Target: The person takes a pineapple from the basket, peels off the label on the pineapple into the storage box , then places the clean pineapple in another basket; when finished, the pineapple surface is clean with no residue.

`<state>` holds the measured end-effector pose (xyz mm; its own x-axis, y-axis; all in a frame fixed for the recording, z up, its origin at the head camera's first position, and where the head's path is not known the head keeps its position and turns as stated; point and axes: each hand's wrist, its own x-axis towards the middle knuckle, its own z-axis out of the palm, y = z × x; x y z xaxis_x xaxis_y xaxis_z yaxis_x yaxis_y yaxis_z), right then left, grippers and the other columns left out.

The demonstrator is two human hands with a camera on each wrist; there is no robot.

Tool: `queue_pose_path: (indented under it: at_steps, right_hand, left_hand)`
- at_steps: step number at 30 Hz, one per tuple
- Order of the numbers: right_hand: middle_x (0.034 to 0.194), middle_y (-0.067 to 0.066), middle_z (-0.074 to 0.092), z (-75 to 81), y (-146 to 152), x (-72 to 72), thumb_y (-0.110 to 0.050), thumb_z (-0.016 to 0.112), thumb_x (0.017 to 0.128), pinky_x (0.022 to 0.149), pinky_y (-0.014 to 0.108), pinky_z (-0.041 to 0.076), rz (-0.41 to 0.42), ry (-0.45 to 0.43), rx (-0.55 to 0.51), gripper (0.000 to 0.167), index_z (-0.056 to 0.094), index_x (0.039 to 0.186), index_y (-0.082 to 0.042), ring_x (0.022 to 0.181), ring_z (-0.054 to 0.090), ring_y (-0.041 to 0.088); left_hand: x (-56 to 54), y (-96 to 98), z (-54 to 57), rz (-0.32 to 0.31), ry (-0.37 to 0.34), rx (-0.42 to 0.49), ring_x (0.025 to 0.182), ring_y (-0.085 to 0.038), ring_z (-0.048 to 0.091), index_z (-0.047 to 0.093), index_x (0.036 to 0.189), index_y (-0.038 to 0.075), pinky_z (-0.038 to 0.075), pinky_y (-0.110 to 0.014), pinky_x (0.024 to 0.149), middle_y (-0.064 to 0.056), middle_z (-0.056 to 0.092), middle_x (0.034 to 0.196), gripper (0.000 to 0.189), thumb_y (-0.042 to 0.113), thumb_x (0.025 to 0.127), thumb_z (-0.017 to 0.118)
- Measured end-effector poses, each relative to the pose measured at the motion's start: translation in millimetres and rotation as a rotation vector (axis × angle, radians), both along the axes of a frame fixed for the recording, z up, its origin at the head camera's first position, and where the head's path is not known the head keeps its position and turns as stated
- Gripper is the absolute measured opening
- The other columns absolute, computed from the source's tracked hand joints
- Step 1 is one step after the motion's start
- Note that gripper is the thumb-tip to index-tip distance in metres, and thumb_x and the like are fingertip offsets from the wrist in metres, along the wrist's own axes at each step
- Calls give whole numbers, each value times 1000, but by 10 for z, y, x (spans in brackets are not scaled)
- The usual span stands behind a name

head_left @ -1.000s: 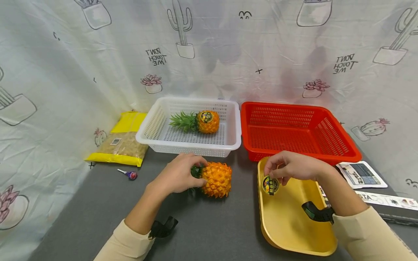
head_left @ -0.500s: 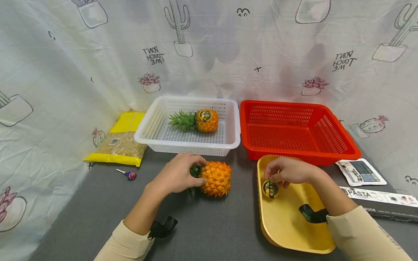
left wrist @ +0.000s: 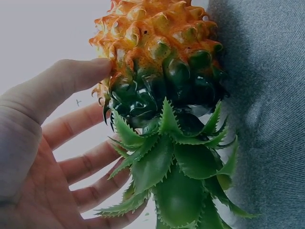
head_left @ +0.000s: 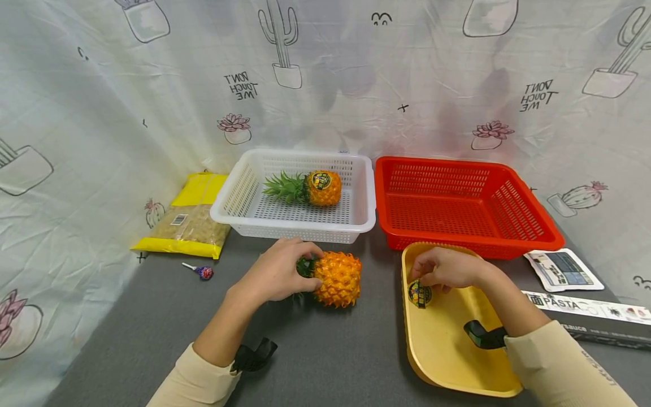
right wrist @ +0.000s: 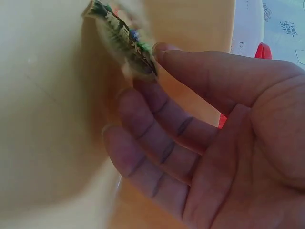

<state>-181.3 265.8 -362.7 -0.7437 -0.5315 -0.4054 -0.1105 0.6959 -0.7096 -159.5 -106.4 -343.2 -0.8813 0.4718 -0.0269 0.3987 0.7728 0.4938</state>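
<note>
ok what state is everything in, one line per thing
nearer pineapple, on its side, gripped by left hand
sticker, pinched by right hand
yellow tray, upright, open-topped
white basket, upright, other pineapple inside
other pineapple, on its side, labelled
red basket, upright, open-topped
yellow bag, lying flat
lollipop, lying flat
white packet, lying flat
pasta box, lying flat, partly cut off by frame

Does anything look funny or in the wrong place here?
Two things. The curtain has backwards writing, like in a mirror. And the right hand pinches a loose round label over the yellow tray, while the pineapple in the white basket wears one. Nothing looks spilled.
</note>
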Motion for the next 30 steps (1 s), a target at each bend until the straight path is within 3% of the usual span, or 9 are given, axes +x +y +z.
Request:
queue_pose_path:
  at_steps: [13, 21, 30]
  right_hand:
    - [96, 4, 66, 115, -4, 32, -5, 66, 93, 56, 29, 48, 27, 45, 90, 16, 71, 107, -8, 65, 54, 17]
    - [105, 6, 67, 287, -35, 81, -12, 68, 96, 68, 35, 50, 29, 54, 97, 18, 69, 113, -8, 82, 59, 21]
    - [105, 3, 70, 501, -157, 95, -25, 70, 98, 74, 36, 54, 80, 154, 74, 22, 70, 116, -13, 90, 61, 23]
  left_hand:
    - [8, -5, 2, -1, 7, 7, 113, -28, 59, 71, 127, 23, 51, -51, 91, -1, 68, 116, 46, 34, 84, 83]
    - [9, -2, 4, 3, 3, 5, 114, -27, 58, 71, 127, 23, 51, -51, 92, -1, 68, 116, 45, 34, 84, 83]
    - [11, 10, 9, 7, 4, 5, 112, -26, 58, 71, 126, 23, 50, -49, 91, -1, 67, 116, 45, 34, 84, 83]
